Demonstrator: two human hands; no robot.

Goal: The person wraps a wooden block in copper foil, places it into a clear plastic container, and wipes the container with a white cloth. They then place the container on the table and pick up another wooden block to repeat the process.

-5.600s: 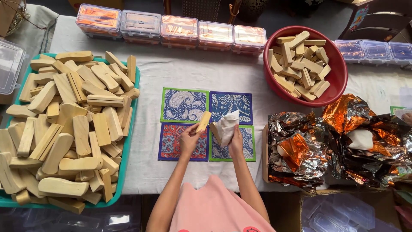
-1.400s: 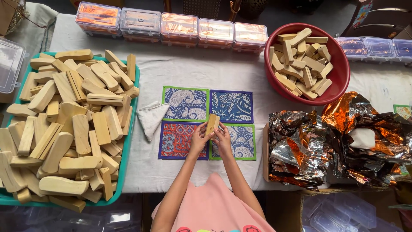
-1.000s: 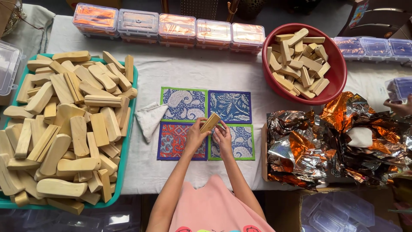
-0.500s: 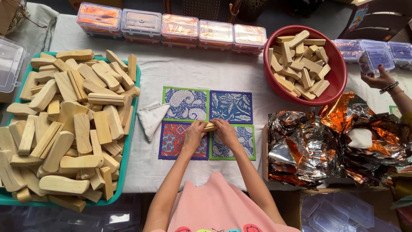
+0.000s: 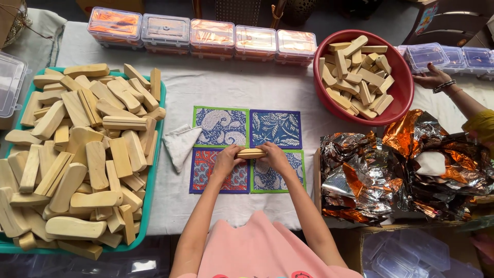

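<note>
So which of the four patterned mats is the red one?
The near-left mat, partly under the left hand. It alone has a red and orange middle; the other three are blue and white. Both hands hold a wooden block where the mats meet.

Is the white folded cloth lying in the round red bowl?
No: the white folded cloth lies on the table beside the patterned mats, while the round red bowl holds only pale wooden blocks.
</note>
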